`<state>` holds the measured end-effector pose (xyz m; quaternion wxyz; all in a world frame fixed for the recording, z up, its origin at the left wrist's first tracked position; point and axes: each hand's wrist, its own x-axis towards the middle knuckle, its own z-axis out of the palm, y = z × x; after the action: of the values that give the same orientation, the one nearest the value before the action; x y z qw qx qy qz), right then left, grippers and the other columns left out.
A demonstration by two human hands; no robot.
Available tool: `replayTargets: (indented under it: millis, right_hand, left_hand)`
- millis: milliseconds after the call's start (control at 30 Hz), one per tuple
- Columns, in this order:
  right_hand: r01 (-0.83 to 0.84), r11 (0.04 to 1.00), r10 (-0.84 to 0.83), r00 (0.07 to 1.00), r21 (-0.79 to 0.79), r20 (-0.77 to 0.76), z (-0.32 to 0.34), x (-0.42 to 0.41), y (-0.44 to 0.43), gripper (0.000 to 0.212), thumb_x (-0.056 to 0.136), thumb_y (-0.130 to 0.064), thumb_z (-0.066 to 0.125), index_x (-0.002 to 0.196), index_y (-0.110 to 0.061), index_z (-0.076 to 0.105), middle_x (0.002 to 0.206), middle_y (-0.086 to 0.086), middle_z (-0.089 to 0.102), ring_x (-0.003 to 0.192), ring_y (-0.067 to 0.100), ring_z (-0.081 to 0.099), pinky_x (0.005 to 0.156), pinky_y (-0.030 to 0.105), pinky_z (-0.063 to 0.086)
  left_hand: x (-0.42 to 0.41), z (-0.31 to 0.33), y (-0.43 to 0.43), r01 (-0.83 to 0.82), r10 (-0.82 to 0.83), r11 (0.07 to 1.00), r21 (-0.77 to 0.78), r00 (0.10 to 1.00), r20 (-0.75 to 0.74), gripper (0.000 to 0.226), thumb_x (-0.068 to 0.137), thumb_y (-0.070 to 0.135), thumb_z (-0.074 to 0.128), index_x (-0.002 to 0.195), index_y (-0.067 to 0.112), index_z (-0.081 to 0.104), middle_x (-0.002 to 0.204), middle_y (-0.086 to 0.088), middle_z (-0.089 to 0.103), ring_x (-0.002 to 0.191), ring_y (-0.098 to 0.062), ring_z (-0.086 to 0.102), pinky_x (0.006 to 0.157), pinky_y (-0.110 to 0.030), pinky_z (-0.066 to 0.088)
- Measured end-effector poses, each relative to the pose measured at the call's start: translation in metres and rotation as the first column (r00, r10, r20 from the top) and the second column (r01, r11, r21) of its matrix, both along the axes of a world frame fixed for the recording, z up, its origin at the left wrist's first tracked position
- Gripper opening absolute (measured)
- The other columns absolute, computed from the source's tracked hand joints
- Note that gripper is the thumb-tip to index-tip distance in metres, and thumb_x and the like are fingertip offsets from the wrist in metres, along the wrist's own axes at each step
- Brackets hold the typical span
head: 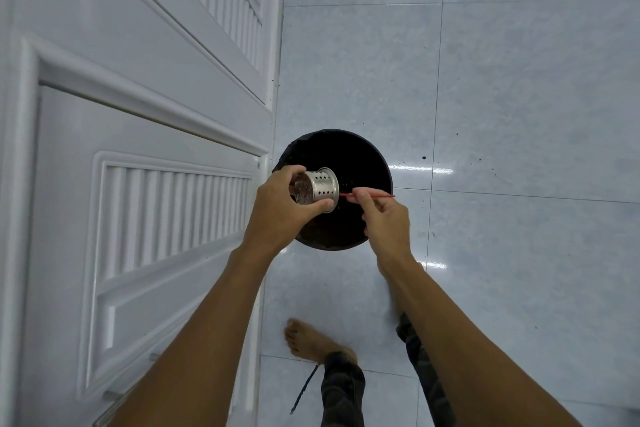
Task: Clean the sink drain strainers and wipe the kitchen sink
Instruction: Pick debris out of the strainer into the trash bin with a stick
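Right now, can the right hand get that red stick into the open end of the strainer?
Probably yes. The strainer turns its rimmed mouth toward the right hand, the stick points at it, tip close by, and the left hand grips its sides, clear of the mouth.

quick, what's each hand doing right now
Left hand: grips the strainer over the bin.
Right hand: pinches a red stick.

Both bare forearms stretched forward, hands close together. Left hand curled round strainer. Right hand pinches thin red stick, fingers bent.
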<state>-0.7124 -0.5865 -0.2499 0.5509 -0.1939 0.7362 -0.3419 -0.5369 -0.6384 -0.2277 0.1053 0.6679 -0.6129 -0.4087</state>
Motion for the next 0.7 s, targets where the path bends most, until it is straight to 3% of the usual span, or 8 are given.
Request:
replayTargets:
  millis: [100,200,267,367,467,533,633,700]
  right_hand:
    - [0.079,0.994,-0.074,0.995,0.071,-0.072,0.004,-0.007,-0.003,0.028,0.101,-0.033,0.06,0.11,-0.014,0.077,0.109,0.006,0.075,0.106,0.027,0.066,0.099,0.052,0.054]
    - [0.062,0.998,-0.06,0.995,0.029,-0.08,0.015,-0.013,-0.003,0.027,0.101,-0.033,0.059,0.111,-0.015,0.077,0.11,0.005,0.074,0.109,0.028,0.066,0.098,0.053,0.055]
    - [0.083,0.996,-0.086,0.99,-0.035,-0.114,0.029,-0.018,-0.004,0.025,0.101,-0.033,0.06,0.109,-0.018,0.078,0.106,0.001,0.075,0.107,0.026,0.067,0.097,0.053,0.056]
    - [0.056,0.978,-0.08,0.99,-0.202,-0.115,0.053,-0.022,-0.006,0.022,0.1,-0.033,0.061,0.108,-0.022,0.078,0.101,-0.012,0.077,0.102,0.012,0.07,0.094,0.036,0.059]
    - [-0.244,0.915,0.184,0.961,-0.321,-0.206,0.067,-0.01,-0.005,0.019,0.1,-0.029,0.063,0.107,-0.021,0.079,0.103,-0.016,0.077,0.101,0.001,0.07,0.091,0.017,0.056]
    - [-0.368,0.883,0.283,0.913,-0.292,-0.294,0.064,0.002,-0.008,0.02,0.1,-0.028,0.063,0.108,-0.02,0.079,0.106,-0.012,0.077,0.098,0.001,0.069,0.091,0.017,0.055]
    - [-0.376,0.895,0.274,0.888,-0.24,-0.369,0.056,0.007,-0.015,0.022,0.101,-0.028,0.062,0.111,-0.019,0.078,0.109,-0.007,0.077,0.097,0.005,0.069,0.093,0.02,0.055]
    - [-0.347,0.906,0.238,0.892,-0.244,-0.386,0.048,0.004,-0.015,0.022,0.101,-0.03,0.062,0.11,-0.019,0.079,0.106,-0.007,0.077,0.096,0.006,0.07,0.09,0.021,0.057]
  left_hand:
    - [0.001,0.001,0.005,-0.026,0.025,1.0,-0.015,1.0,-0.005,0.069,0.069,0.045,0.092,0.121,0.028,0.049,0.113,0.013,0.061,0.099,-0.005,0.063,0.074,-0.008,0.051]
    - [0.001,0.001,0.012,-0.106,0.105,0.994,-0.02,0.993,-0.053,0.073,0.066,0.033,0.093,0.117,0.032,0.041,0.107,0.024,0.055,0.099,0.002,0.062,0.074,-0.003,0.049]
    - [0.002,0.002,0.017,-0.14,0.136,0.989,-0.051,0.988,-0.078,0.082,0.064,0.026,0.094,0.124,0.035,0.038,0.113,0.022,0.054,0.107,0.0,0.061,0.08,-0.006,0.052]
    - [0.0,0.008,0.022,-0.155,0.142,0.976,-0.152,0.985,-0.096,0.085,0.065,0.025,0.093,0.132,0.038,0.043,0.123,0.019,0.052,0.116,0.004,0.055,0.089,-0.011,0.052]
    - [-0.005,0.017,0.023,-0.131,0.107,0.963,-0.237,0.988,-0.11,0.074,0.07,0.031,0.092,0.13,0.035,0.049,0.12,0.022,0.053,0.116,0.008,0.053,0.091,-0.01,0.05]
    - [-0.006,0.02,0.024,-0.128,0.104,0.962,-0.24,0.988,-0.11,0.073,0.071,0.036,0.092,0.132,0.028,0.052,0.122,0.018,0.055,0.114,0.007,0.055,0.09,-0.008,0.049]
    - [0.001,0.018,0.029,-0.133,0.126,0.969,-0.209,0.991,-0.047,0.071,0.072,0.036,0.092,0.132,0.022,0.056,0.121,0.011,0.058,0.107,0.0,0.058,0.086,-0.003,0.046]
    - [0.007,0.014,0.031,-0.124,0.13,0.977,-0.176,0.991,0.026,0.071,0.072,0.036,0.091,0.132,0.019,0.058,0.121,0.004,0.06,0.107,-0.009,0.059,0.084,-0.008,0.05]
